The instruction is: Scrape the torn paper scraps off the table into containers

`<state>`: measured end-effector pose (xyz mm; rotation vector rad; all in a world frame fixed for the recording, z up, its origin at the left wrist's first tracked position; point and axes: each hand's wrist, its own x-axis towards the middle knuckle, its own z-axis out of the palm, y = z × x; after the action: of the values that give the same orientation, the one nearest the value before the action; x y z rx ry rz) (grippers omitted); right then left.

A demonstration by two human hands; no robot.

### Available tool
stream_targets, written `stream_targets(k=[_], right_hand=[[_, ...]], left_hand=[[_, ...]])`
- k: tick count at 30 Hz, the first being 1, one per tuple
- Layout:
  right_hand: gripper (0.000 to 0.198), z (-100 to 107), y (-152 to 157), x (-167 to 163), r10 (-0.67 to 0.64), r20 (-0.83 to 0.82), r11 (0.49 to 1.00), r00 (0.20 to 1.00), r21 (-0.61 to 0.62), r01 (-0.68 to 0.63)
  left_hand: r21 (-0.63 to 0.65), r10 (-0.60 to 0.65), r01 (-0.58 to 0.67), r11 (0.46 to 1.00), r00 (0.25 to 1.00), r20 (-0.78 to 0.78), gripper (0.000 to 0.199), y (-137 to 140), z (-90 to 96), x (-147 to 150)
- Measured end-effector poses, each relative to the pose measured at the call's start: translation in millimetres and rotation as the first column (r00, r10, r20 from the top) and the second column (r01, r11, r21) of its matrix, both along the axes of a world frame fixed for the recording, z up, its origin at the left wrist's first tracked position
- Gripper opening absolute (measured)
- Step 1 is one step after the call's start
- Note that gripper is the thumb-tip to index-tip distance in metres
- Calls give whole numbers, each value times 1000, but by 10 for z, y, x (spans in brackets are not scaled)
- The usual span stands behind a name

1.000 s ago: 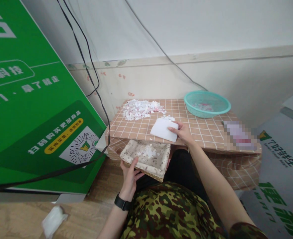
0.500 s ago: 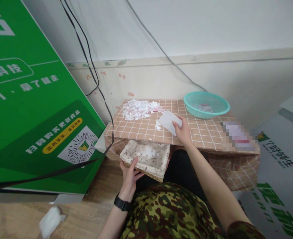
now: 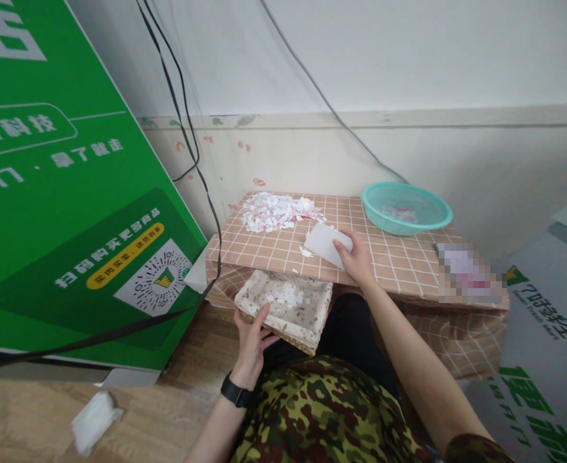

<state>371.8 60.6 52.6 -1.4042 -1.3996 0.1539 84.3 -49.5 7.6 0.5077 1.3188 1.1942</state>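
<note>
A person's left hand (image 3: 251,344) holds a shallow basket (image 3: 276,325) by its near side, the thumb over the rim and the other fingers spread along and under the edge. The basket has a pale, speckled lining, and a small heap of white paper scraps (image 3: 287,295) lies loose on its bottom. It sits over the person's lap, right at the front edge of a table (image 3: 394,267) and lower than the top. The right hand (image 3: 357,259) grips a flat white card (image 3: 326,243) by its right end, thumb on the upper face; the fingers underneath are mostly hidden. The card is at the front part of the table, up and to the right of the basket; whether its lower edge touches the cloth cannot be told. A few loose bits show along the card's left and far edges. Beyond it, toward the back left, a larger pile of white and pinkish paper pieces (image 3: 276,212) spreads over the brown checked tablecloth (image 3: 245,255). At the back right stands a turquoise plastic bowl (image 3: 384,223) with more scraps visible inside. A blurred-out object (image 3: 469,273) lies at the table's right end. A dark watch (image 3: 236,390) circles the left wrist.
</note>
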Motion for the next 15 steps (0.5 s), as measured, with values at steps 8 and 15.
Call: stream_targets(k=[8, 15], right_hand=[[44, 50, 51, -90, 16, 66, 999, 998, -36, -14], [41, 143, -18, -110, -36, 73, 999, 997, 0, 36]], left_hand=[[-14, -3, 3, 1000, 1000, 11, 94, 2, -10, 2], [-25, 13, -12, 1000, 1000, 21, 94, 5, 13, 4]])
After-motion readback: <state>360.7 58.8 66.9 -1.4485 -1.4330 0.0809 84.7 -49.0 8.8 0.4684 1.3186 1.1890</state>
